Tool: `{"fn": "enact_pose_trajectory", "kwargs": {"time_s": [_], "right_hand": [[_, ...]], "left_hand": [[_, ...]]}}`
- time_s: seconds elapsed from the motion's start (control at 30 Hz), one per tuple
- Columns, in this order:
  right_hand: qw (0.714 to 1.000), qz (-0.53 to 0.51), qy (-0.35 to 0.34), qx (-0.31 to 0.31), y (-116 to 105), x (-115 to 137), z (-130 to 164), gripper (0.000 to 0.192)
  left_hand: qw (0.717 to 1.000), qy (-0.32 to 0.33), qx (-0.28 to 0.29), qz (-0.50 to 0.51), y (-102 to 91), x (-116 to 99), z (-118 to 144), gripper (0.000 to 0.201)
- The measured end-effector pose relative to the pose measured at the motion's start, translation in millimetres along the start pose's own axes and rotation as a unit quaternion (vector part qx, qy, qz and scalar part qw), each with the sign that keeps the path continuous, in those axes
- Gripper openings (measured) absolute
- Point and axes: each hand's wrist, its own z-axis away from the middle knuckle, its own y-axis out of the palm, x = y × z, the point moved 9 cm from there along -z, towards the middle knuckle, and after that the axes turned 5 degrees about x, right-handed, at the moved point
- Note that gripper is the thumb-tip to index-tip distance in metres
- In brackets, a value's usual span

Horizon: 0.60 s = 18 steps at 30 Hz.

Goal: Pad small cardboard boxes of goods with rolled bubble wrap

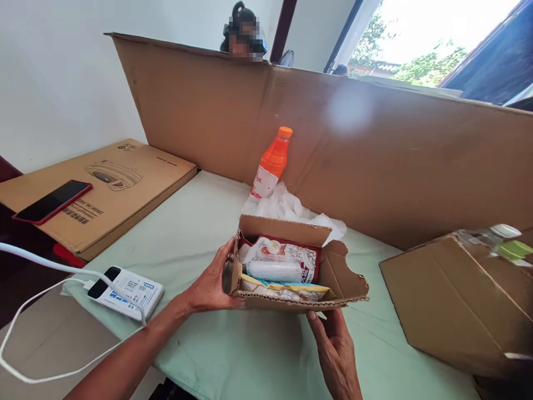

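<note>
Between my two hands is a small open cardboard box (287, 303) with rough, torn edges. Inside it stand a red and white printed packet (291, 253), a clear-wrapped white roll-shaped item (272, 271) and a packet with yellow and blue edging (287, 286). My left hand (214, 280) is closed round the box's left end. My right hand (333, 339) grips the near side from below, its thumb at the lower edge and its other fingers partly hidden under the box.
An orange bottle (271, 164) and crumpled clear plastic (283, 204) stand behind the box. A power bank (141, 294) with a white cable, a phone (56, 200) on a flat carton (145, 189), and another cardboard box (449, 294) lie around. A tall cardboard partition (200, 105) crosses behind; a person's head shows above it.
</note>
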Motion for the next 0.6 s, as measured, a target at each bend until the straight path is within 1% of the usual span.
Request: {"fn": "enact_pose_trajectory", "kwargs": {"time_s": [0.07, 0.13, 0.2, 0.23, 0.33, 0.47, 0.53, 0.6], "right_hand": [[1.0, -0.005, -0.01, 0.013, 8, 6, -7, 0.052], [0.999, 0.0, -0.031, 0.033, 22, 17, -18, 0.05], [0.997, 0.004, -0.055, 0.062, 45, 31, -34, 0.047], [0.994, 0.003, -0.068, 0.081, 60, 40, -44, 0.046], [0.982, -0.018, -0.124, 0.141, 118, 76, -82, 0.046], [0.954, -0.066, -0.205, 0.208, 209, 139, -134, 0.059], [0.942, -0.085, -0.214, 0.243, 257, 168, -155, 0.066], [0.933, -0.093, -0.222, 0.269, 301, 195, -170, 0.072]], "left_hand": [[0.999, -0.004, -0.033, -0.017, -7.7, -3, 8, 0.126], [0.997, -0.012, -0.072, -0.03, -22.2, -3, 15, 0.122], [0.992, -0.025, -0.112, -0.05, -44.5, -2, 22, 0.118], [0.988, -0.032, -0.136, -0.064, -58.9, -1, 25, 0.116], [0.967, -0.046, -0.225, -0.113, -112.4, -2, 33, 0.114], [0.921, -0.034, -0.348, -0.172, -190.6, -14, 41, 0.116], [0.896, -0.02, -0.395, -0.2, -226.0, -23, 45, 0.117], [0.873, -0.003, -0.43, -0.231, -256.5, -32, 49, 0.117]]}}
